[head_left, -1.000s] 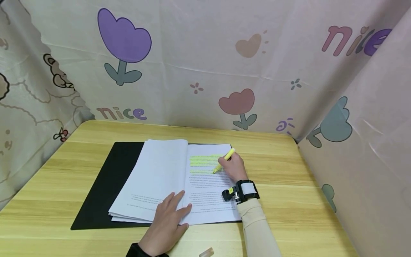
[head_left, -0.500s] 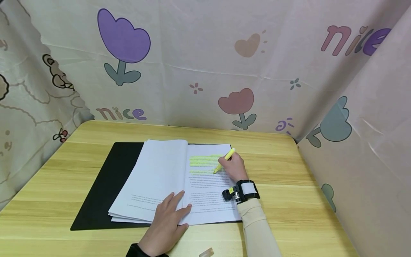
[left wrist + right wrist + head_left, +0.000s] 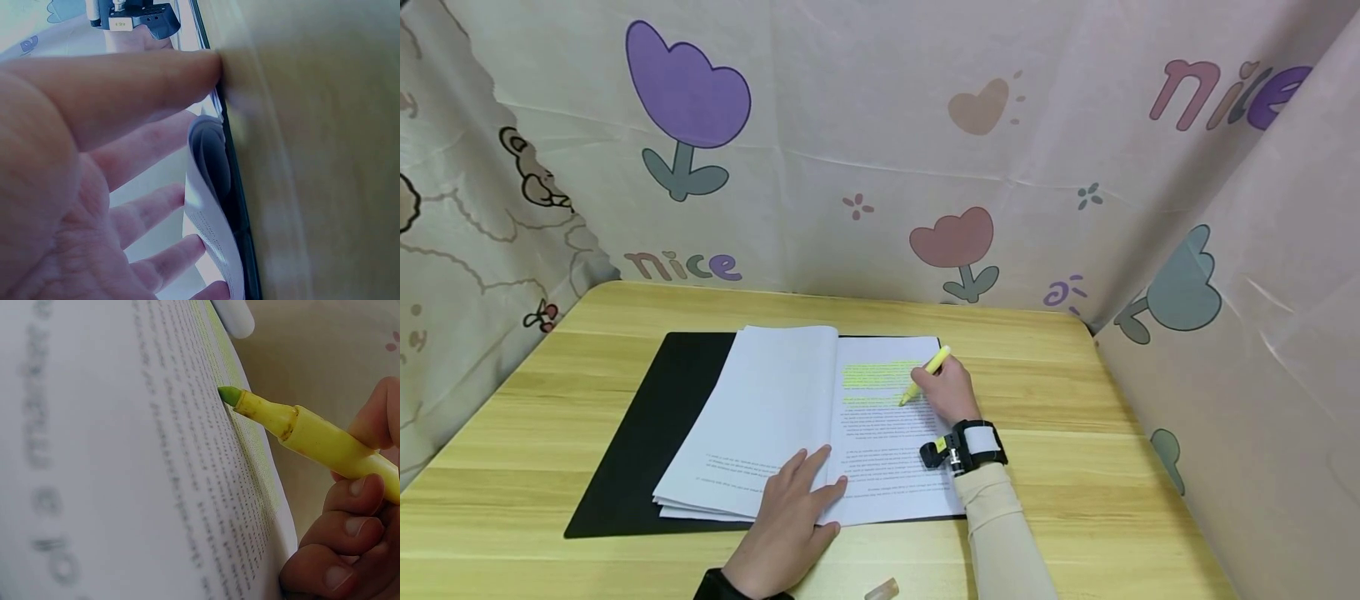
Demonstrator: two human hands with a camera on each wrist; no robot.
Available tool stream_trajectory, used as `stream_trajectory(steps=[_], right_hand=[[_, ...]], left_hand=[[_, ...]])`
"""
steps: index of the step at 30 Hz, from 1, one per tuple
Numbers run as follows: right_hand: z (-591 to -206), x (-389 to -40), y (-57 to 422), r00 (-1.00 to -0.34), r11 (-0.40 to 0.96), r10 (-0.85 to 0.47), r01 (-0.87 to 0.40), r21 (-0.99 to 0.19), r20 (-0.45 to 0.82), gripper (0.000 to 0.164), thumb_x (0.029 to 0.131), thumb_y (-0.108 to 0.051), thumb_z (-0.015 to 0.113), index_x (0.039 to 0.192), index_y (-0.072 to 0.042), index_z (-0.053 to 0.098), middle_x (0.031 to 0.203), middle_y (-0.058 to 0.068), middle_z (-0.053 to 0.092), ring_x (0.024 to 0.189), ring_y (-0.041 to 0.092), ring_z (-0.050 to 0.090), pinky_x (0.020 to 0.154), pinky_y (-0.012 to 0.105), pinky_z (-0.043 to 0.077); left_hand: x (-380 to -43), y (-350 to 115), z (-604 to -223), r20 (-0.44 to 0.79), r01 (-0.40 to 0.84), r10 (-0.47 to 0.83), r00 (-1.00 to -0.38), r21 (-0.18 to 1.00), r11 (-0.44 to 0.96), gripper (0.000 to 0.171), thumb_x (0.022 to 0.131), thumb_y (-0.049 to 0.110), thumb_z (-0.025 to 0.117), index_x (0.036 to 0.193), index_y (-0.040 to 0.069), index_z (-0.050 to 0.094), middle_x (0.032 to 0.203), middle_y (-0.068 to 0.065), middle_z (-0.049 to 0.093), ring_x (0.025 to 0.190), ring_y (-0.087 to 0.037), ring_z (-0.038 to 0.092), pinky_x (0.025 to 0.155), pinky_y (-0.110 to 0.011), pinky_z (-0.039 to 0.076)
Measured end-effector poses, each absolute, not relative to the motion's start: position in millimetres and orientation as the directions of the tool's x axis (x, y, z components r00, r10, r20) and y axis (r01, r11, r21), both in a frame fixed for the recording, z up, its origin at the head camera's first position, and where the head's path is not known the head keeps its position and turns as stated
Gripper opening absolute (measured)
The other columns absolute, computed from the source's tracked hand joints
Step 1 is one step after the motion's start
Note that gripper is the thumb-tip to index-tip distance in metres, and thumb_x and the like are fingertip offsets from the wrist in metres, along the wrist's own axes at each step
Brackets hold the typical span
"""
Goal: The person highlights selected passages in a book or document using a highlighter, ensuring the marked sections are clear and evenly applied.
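Note:
A stack of printed pages (image 3: 891, 467) lies opened out on a black folder (image 3: 647, 433). My right hand (image 3: 950, 392) pinches a yellow highlighter (image 3: 934, 360), its green-looking tip (image 3: 230, 395) right at a line of text on the right-hand page. Yellow bands (image 3: 880, 375) cover several lines near the top of that page. With fingers spread, my left hand (image 3: 790, 521) rests across the lower middle of the pages, by the fold. In the left wrist view its fingertips press the curved sheets (image 3: 212, 212) near the folder's edge.
A small translucent cap (image 3: 882, 589) lies on the wooden table (image 3: 1075, 517) at the near edge. Patterned cloth (image 3: 850, 125) hangs behind the table and along both sides. A camera strap (image 3: 979, 442) circles the right wrist, its camera standing over the page.
The highlighter's tip has shifted very slightly to the right along the line of text. My left hand stays in place on the pages.

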State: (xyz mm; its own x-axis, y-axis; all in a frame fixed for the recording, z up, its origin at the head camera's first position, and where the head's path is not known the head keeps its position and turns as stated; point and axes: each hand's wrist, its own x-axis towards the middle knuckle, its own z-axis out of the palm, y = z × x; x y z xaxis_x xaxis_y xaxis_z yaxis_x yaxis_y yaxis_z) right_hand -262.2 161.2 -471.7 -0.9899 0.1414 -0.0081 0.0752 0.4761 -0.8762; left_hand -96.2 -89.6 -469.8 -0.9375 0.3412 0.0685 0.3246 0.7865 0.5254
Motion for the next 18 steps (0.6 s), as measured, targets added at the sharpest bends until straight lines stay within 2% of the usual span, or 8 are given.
stream_trajectory(steps=[18], right_hand=[[-471.4,-265.4,165.5,-0.988,0.479,0.152,0.104,-0.872,-0.035,0.019,0.091,-0.024,0.068,0.095,-0.007,0.062,0.086,0.009,0.058,0.067,0.02,0.051,0.061,0.031,0.041]], left_hand=[[-96.0,-89.5,-469.8,0.069,0.325,0.341,-0.938,0.526,0.786,0.044,0.083,0.014,0.084,0.125,0.006,0.075,0.157,-0.02,0.043,0.146,-0.049,0.029,0.108,-0.07,0.028]])
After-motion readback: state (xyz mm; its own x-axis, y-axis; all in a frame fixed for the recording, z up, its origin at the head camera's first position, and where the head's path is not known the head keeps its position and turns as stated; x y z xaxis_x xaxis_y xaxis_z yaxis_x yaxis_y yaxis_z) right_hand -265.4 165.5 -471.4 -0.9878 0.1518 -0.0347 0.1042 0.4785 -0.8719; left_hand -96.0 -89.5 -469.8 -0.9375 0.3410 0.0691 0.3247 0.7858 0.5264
